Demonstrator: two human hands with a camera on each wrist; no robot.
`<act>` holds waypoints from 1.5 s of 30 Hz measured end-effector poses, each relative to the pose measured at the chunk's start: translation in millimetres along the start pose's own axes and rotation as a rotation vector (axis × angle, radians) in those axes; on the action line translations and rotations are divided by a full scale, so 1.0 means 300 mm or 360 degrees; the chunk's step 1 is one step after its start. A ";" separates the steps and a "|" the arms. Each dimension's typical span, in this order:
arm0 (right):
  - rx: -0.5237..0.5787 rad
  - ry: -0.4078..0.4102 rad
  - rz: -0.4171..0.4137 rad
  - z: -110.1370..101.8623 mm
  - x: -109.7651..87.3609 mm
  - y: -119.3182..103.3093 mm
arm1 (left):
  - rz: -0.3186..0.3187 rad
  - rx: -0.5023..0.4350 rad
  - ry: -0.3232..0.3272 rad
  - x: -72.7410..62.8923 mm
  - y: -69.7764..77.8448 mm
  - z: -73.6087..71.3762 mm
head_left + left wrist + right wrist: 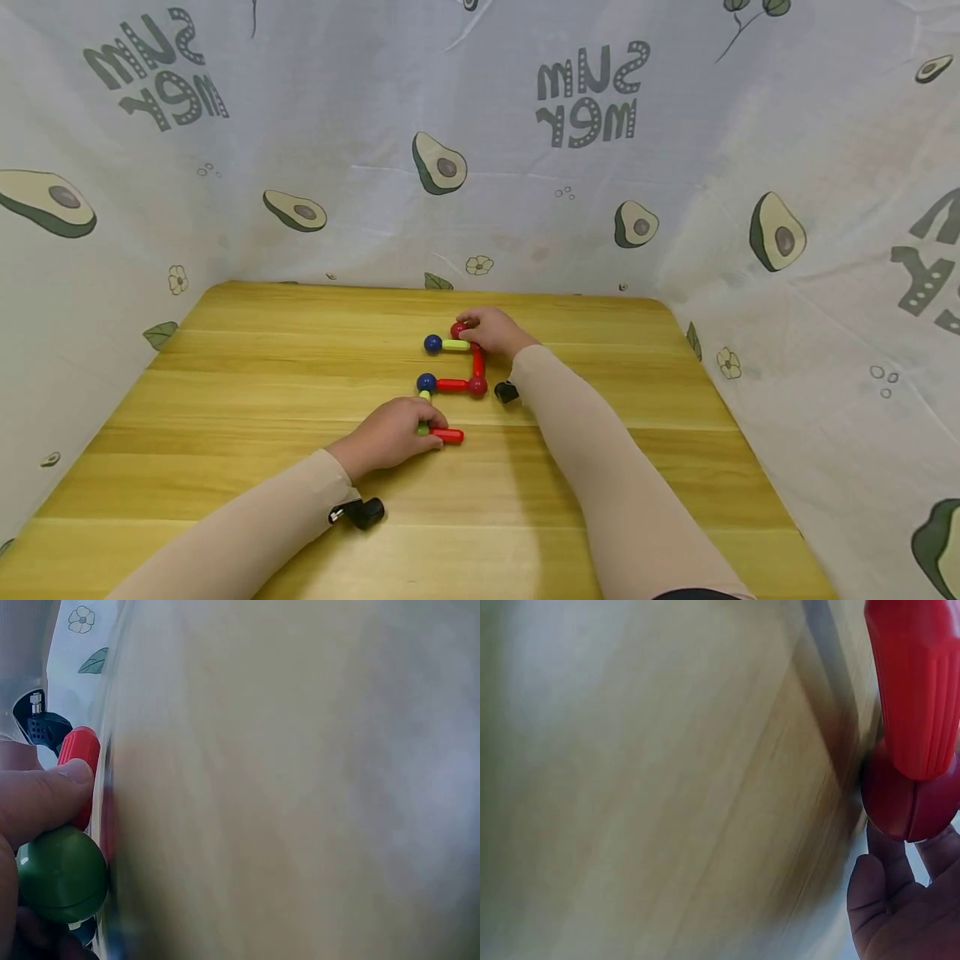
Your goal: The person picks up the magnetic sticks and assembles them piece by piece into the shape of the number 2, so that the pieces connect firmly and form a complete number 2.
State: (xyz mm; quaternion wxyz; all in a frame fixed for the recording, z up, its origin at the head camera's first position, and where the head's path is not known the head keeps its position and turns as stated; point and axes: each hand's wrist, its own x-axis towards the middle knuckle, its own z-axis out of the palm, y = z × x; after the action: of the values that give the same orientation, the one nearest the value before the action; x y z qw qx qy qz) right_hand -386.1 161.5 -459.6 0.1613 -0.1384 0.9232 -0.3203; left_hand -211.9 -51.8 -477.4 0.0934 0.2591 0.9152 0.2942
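Note:
On the table lies a chain of magnetic rods and balls. My left hand [393, 432] pinches the red rod [452, 436] near its green ball [63, 874]; the thumb lies over the rod in the left wrist view. A short yellow-green rod [425, 395] runs from there to a blue ball [426, 382]. Another red rod [452, 385] joins that to a red corner ball [477, 386], and an upright-running red rod [478, 363] leads toward my right hand [493, 329]. That hand's thumb and finger pinch a red ball [458, 330], beside a second red ball [907, 799] mostly hidden from above.
A yellow-green rod [454, 345] with a blue ball [432, 344] at its end points left from the upper corner. The wooden table [247, 400] is bordered by a white cloth [360, 100] with avocado prints. Black wrist cameras [366, 512] hang under both wrists.

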 end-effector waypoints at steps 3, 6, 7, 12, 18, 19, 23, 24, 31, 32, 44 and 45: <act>0.0042 0.0010 0.0032 0.001 -0.008 -0.004 | 0.0012 0.0015 0.0000 0.000 0.002 0.002; 0.0040 0.0026 0.0057 0.003 -0.013 -0.005 | 0.0010 0.0025 0.0003 0.000 0.005 0.002; 0.0039 0.0034 0.0066 0.004 -0.015 -0.005 | 0.0009 0.0025 0.0004 0.000 0.005 0.003; 0.0086 0.0093 0.0110 0.002 -0.023 0.000 | 0.0018 0.0022 0.0004 0.000 0.004 0.007; 0.0219 0.0174 0.0136 -0.020 -0.045 0.021 | 0.0029 0.0030 0.0001 -0.001 0.001 0.011; 0.0220 0.0189 0.0124 -0.027 -0.053 0.026 | 0.0030 0.0032 0.0002 -0.001 0.002 0.011; 0.0175 0.0228 0.0064 -0.055 -0.089 0.057 | 0.0032 0.0032 0.0003 -0.001 0.002 0.011; 0.0150 0.0233 0.0058 -0.062 -0.098 0.067 | 0.0031 0.0034 0.0003 0.000 0.002 0.011; 0.0068 0.0196 0.0045 -0.099 -0.163 0.142 | 0.0010 0.0032 0.0008 0.008 0.002 0.010; 0.0063 0.0186 0.0051 -0.102 -0.173 0.151 | 0.0007 0.0025 0.0011 0.009 0.003 0.009; 0.0054 0.0039 0.0082 -0.096 -0.300 0.188 | -0.0055 -0.0012 0.0028 0.031 -0.004 -0.003; 0.0062 0.0024 0.0085 -0.094 -0.307 0.189 | -0.0059 -0.0014 0.0030 0.033 -0.005 -0.004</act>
State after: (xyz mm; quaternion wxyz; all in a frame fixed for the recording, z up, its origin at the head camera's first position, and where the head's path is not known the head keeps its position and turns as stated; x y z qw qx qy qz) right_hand -321.6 252.7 -455.5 0.1653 -0.1080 0.9213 -0.3349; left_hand -221.2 -48.2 -477.5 0.0915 0.2389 0.9194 0.2988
